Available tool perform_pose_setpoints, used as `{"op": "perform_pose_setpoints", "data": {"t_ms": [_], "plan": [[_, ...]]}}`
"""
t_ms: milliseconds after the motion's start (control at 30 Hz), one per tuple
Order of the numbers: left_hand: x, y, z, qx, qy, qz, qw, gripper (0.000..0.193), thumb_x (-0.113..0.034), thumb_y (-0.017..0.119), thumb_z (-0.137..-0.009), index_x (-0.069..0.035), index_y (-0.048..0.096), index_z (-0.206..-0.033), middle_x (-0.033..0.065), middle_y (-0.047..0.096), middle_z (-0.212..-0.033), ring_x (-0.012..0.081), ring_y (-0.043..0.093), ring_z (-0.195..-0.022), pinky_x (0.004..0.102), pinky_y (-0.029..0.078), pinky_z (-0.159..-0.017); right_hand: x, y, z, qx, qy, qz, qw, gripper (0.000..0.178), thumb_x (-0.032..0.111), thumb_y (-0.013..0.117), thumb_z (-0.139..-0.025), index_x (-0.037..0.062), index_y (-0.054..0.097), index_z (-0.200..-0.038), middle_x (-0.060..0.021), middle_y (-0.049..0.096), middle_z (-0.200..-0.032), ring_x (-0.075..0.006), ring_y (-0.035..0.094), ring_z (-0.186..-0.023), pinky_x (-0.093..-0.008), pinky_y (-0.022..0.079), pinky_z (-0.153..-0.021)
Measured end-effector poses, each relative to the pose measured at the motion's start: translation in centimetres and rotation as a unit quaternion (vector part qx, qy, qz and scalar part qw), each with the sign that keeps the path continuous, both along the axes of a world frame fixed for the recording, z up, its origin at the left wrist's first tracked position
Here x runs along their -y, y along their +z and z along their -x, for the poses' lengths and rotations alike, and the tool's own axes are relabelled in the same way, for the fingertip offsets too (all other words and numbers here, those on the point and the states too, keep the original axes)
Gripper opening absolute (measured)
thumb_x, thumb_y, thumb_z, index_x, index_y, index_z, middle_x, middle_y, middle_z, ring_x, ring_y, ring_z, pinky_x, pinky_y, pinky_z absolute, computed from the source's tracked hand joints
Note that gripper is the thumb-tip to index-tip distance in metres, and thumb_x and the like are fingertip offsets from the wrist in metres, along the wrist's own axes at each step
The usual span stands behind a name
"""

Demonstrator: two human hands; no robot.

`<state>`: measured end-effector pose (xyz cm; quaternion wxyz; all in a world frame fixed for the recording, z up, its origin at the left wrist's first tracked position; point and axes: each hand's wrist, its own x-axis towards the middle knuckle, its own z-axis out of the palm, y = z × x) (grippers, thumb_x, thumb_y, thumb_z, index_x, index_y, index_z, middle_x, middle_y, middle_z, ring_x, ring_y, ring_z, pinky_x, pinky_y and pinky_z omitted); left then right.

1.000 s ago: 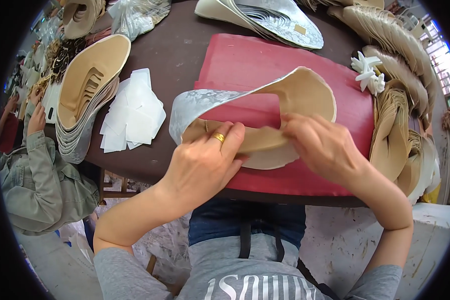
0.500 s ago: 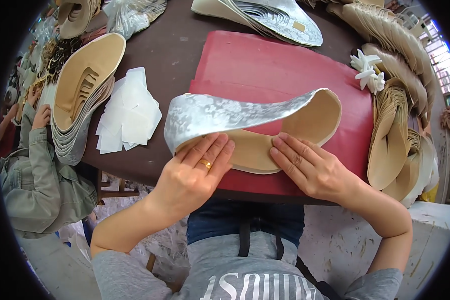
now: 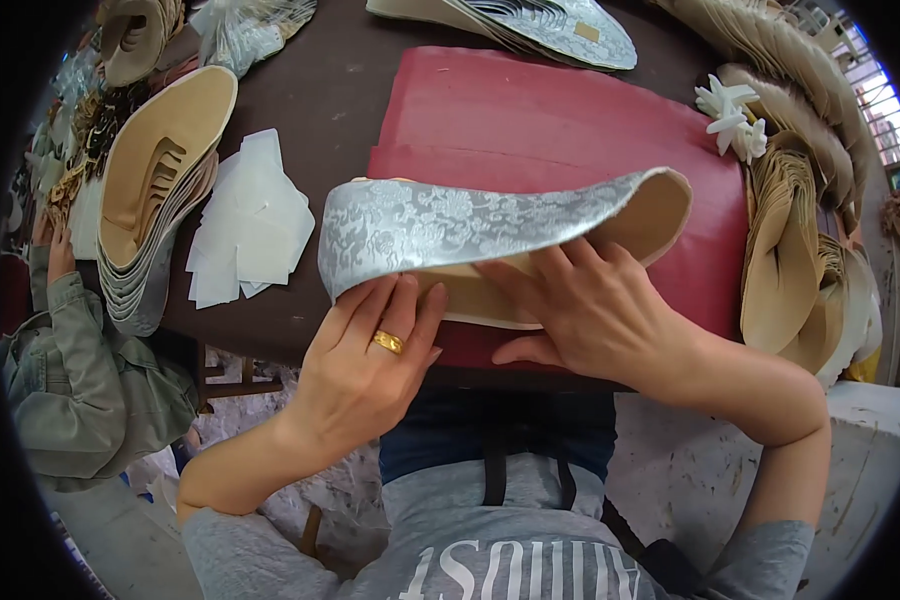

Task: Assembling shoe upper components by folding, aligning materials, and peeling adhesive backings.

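Observation:
A loop-shaped shoe upper (image 3: 450, 222) in silver floral brocade with tan lining lies on the red mat, its far wall leaning over its near side. My left hand (image 3: 370, 345), with a gold ring, grips its near left edge; the fingertips go in against the lining and are partly hidden. Inside the loop, the spread fingers of my right hand (image 3: 595, 310) touch the tan lining near the middle. The right thumb sticks out toward me, apart from the piece. Some right fingertips are hidden under the brocade wall.
The red mat (image 3: 530, 110) covers part of the dark table. Left of it are white paper pieces (image 3: 255, 220) and nested uppers (image 3: 130, 215). At right stand stacked tan pieces (image 3: 785, 240) and white strips (image 3: 730, 115); more uppers (image 3: 560, 30) lie behind. A co-worker's sleeve (image 3: 100, 370) shows at left.
My right hand has lifted its flat fingers and swung leftward, its thumb now stretched out. The upper's far wall has tipped toward me. My left hand has shifted slightly down and left.

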<state>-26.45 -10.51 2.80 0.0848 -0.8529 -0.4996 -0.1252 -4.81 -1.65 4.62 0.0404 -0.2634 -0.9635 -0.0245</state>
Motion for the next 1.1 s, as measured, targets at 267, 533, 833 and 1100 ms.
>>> {"op": "perform_pose_setpoints", "data": {"t_ms": [267, 533, 833, 1100], "plan": [[-0.2, 0.4, -1.4, 0.021, -0.013, 0.032, 0.999, 0.047, -0.021, 0.062, -0.078, -0.001, 0.058, -0.121, 0.0156, 0.055, -0.128, 0.0282, 0.053, -0.114, 0.0374, 0.039, -0.095, -1.6, 0.4, -0.4, -0.011, -0.068, 0.077, 0.995, 0.053, 0.050, 0.059, -0.084, 0.0080, 0.059, -0.117, -0.0125, 0.052, -0.095, -0.0239, 0.053, -0.075, -0.0345, 0.047, -0.057], [-0.8, 0.5, -2.2, 0.020, -0.060, 0.028, 0.998, 0.047, -0.021, 0.064, -0.081, -0.002, 0.057, -0.123, 0.0120, 0.056, -0.130, 0.0265, 0.053, -0.116, 0.0342, 0.039, -0.095, -3.5, -0.3, -2.8, -0.212, -0.165, 0.155, 0.951, 0.037, 0.035, 0.072, -0.079, 0.0088, 0.060, -0.102, -0.0061, 0.056, -0.082, -0.0196, 0.054, -0.067, -0.0309, 0.045, -0.063], [-0.9, 0.8, -3.2, 0.005, -0.052, -0.004, 0.999, 0.042, -0.025, 0.062, -0.083, -0.003, 0.060, -0.119, 0.0125, 0.058, -0.126, 0.0292, 0.055, -0.113, 0.0387, 0.040, -0.092, -4.8, -0.8, -2.1, -0.178, -0.216, 0.100, 0.955, 0.050, 0.046, 0.076, -0.071, 0.0033, 0.054, -0.086, -0.0078, 0.059, -0.077, -0.0219, 0.058, -0.062, -0.0334, 0.047, -0.059], [-0.8, 2.0, -6.5, -0.007, -0.033, -0.034, 0.999, 0.049, -0.031, 0.063, -0.083, -0.002, 0.058, -0.122, 0.0125, 0.058, -0.124, 0.0296, 0.055, -0.108, 0.0389, 0.040, -0.090, -5.5, 1.4, -2.0, -0.140, -0.294, 0.125, 0.937, 0.046, 0.047, 0.066, -0.081, 0.0024, 0.053, -0.083, -0.0094, 0.061, -0.077, -0.0268, 0.060, -0.062, -0.0354, 0.048, -0.058]]}}
